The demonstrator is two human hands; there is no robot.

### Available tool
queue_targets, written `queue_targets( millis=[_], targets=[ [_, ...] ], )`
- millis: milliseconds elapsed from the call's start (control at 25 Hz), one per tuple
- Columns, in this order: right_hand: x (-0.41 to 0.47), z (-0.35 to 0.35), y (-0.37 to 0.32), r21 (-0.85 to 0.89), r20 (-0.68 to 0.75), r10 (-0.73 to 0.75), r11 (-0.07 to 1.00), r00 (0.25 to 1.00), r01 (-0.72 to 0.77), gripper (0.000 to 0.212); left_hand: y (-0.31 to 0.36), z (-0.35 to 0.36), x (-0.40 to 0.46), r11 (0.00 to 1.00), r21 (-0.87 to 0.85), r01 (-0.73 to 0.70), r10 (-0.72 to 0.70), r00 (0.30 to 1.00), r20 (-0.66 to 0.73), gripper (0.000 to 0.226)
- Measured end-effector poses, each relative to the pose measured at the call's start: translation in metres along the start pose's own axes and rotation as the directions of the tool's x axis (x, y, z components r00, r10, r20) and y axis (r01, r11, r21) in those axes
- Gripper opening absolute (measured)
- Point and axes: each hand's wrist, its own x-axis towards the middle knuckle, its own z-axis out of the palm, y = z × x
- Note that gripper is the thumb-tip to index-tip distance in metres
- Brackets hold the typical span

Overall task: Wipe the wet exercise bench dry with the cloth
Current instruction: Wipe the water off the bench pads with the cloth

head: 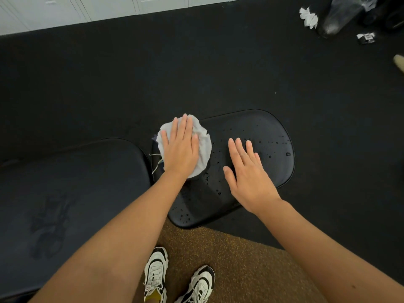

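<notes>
A black padded bench seat [262, 132] lies in the middle of the view, dotted with water drops. A crumpled white cloth [204, 145] rests on its left end. My left hand [181, 149] lies flat on the cloth, fingers together, pressing it to the pad. My right hand [247, 171] rests flat on the wet pad to the right of the cloth, fingers apart and holding nothing. A second, larger black pad [76, 193] of the bench extends to the left, with dull smear marks on it.
The floor is black rubber [196, 73], with a brown speckled mat [229, 259] at my feet, where two white and black sneakers [156, 272] stand. A crumpled white paper [308, 17] and dark bags lie at the far right. White lockers line the far wall.
</notes>
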Motion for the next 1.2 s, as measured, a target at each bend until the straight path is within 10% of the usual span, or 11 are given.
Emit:
queue_targets(
  millis=[280,520,760,1040,1200],
  targets=[
    [0.0,-0.003,0.004,0.026,0.005,-0.01,1.0,1.0,0.01,0.06,0.009,0.0,-0.019,0.929,0.057,-0.367,0.365,0.93,0.032,0.054],
    [0.0,-0.012,0.003,0.089,0.03,-0.012,0.996,0.999,0.01,0.059,0.024,-0.003,0.013,1.0,-0.017,-0.023,0.022,1.0,-0.019,0.061],
    [0.002,-0.011,0.008,0.104,0.021,-0.044,0.994,0.999,0.042,0.059,0.035,-0.002,-0.012,0.953,-0.008,-0.303,0.303,0.953,0.018,0.056],
    [-0.016,-0.022,0.019,-0.055,-0.04,0.048,0.997,0.998,-0.05,0.065,0.027,0.002,-0.015,0.996,-0.048,0.071,-0.071,0.997,0.004,0.061],
    [-0.019,-0.026,0.023,-0.032,-0.025,0.045,0.998,0.999,-0.045,0.066,0.046,-0.002,0.002,0.982,0.043,-0.186,0.185,0.982,0.024,0.056]
  ],
)
